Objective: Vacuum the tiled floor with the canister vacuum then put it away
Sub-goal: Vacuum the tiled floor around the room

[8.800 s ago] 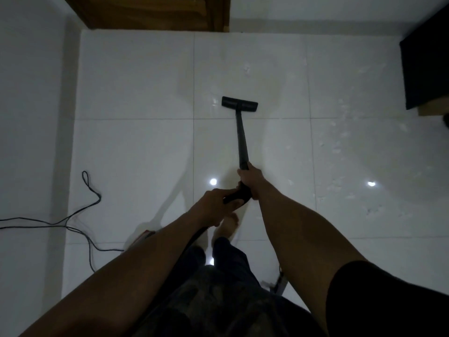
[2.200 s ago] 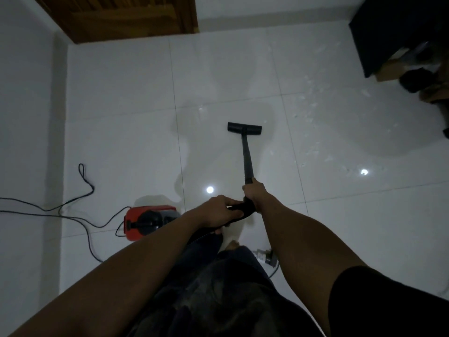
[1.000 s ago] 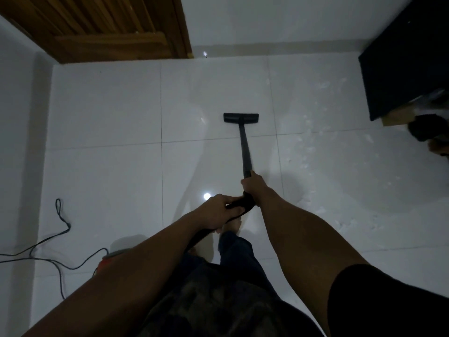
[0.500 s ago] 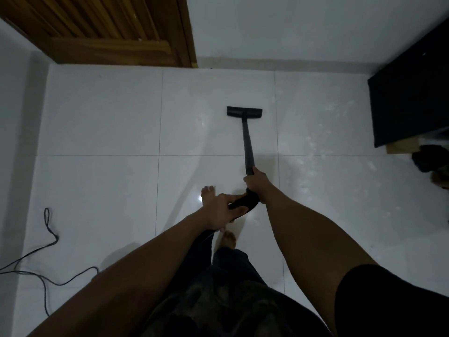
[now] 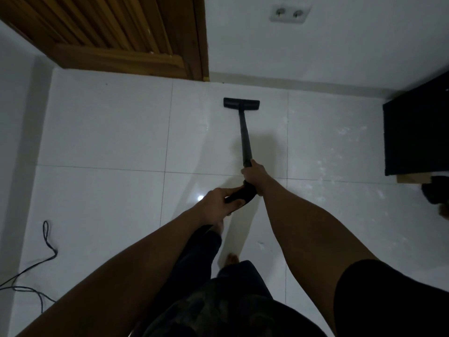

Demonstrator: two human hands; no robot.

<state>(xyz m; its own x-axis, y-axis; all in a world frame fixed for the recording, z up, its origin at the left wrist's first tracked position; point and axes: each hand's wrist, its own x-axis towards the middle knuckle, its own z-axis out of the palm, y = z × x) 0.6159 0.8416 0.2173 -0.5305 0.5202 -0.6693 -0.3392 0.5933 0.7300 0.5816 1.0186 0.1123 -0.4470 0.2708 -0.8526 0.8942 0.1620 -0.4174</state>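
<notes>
Cord [image 5: 36, 271]: a black cable lies looped on the white tiles at 8 o'clock, near the left wall.
Door [image 5: 116, 32]: brown slatted wood at 11 o'clock, its bottom edge meeting the floor.
Floor [image 5: 104, 132]: large glossy white tiles, with a bright light spot just left of the hands.
Left hand [image 5: 220, 203]: grip clenched around the curved black handle end of the wand, near centre.
Wand [image 5: 245, 137]: a black tube running from the hands up toward 12 o'clock.
Floor head [image 5: 241, 103]: flat on the tile at 12 o'clock, near the far wall's skirting.
Right hand [image 5: 254, 177]: grip clenched on the wand just above the left hand.
Socket [image 5: 290, 13]: a double wall outlet at 1 o'clock.
Dark furniture [image 5: 418, 135]: at 3 o'clock; pale specks dot the tiles beside it.
Canister: out of view.
</notes>
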